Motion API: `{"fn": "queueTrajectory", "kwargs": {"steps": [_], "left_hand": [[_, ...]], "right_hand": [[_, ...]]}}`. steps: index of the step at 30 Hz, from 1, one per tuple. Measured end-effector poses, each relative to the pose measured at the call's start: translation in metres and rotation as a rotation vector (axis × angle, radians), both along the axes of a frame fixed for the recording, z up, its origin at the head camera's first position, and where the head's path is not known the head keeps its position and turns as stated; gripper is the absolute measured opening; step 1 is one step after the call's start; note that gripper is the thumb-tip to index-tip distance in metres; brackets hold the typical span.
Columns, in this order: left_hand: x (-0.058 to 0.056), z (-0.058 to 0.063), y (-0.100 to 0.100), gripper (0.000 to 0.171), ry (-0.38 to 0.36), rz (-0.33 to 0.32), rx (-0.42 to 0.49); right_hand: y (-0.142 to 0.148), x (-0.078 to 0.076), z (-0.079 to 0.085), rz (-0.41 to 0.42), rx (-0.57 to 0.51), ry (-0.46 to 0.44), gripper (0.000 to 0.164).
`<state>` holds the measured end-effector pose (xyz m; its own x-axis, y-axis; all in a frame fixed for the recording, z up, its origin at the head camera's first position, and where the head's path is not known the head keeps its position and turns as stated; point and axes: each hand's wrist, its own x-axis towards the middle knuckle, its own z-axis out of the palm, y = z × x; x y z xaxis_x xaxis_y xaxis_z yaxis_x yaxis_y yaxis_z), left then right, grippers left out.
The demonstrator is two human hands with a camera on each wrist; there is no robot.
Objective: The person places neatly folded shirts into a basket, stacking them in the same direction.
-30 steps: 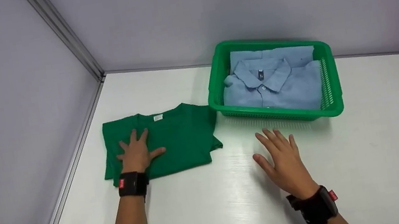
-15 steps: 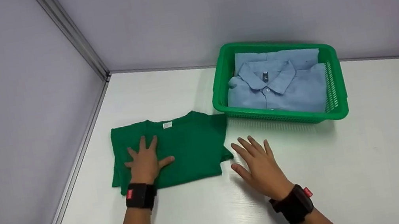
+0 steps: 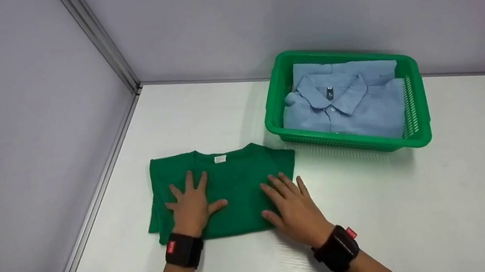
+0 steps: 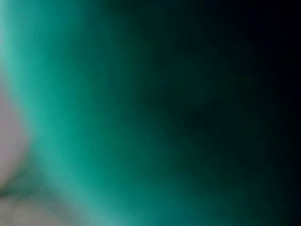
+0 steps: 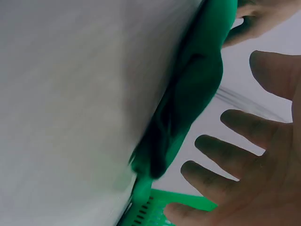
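- Right hand [image 3: 301, 212] has moved left, over right side of green shirt [image 3: 241, 189] — spread, empty.
- Left hand [image 3: 191, 212] splayed on its left side, gripping nothing — both sides now covered.

T-shirt [image 3: 241, 189] in matt, soft-looking cloth, collared shirt [image 3: 369, 108] in matt cloth, lightly creased, basket [image 3: 350, 138] in smooth glossy plastic, bench [image 3: 430, 213] smooth, semi-gloss, wall panel [image 3: 223, 17] smooth, matt, corner post [image 3: 102, 41] dull metal, wrist straps [image 3: 185, 250] matt
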<state>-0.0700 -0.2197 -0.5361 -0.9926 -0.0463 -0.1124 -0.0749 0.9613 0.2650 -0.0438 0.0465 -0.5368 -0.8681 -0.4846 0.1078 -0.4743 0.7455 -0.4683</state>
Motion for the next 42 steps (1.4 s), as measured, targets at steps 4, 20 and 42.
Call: {"fn": "queueTrajectory", "kwargs": {"steps": [4,20,42], "left_hand": [[0.005,0.000,0.007,0.099,-0.001,-0.011,-0.016],[0.006,0.005,0.006,0.099,-0.043,-0.049,-0.006],[0.001,0.019,-0.016,0.104,-0.133,-0.064,0.102]], "right_hand": [[-0.009,0.000,0.003,0.030,0.030,-0.024,0.065],[-0.056,-0.046,0.025,0.091,0.314,-0.199,0.091],[-0.079,-0.045,0.029,0.044,0.457,-0.239,0.102]]}}
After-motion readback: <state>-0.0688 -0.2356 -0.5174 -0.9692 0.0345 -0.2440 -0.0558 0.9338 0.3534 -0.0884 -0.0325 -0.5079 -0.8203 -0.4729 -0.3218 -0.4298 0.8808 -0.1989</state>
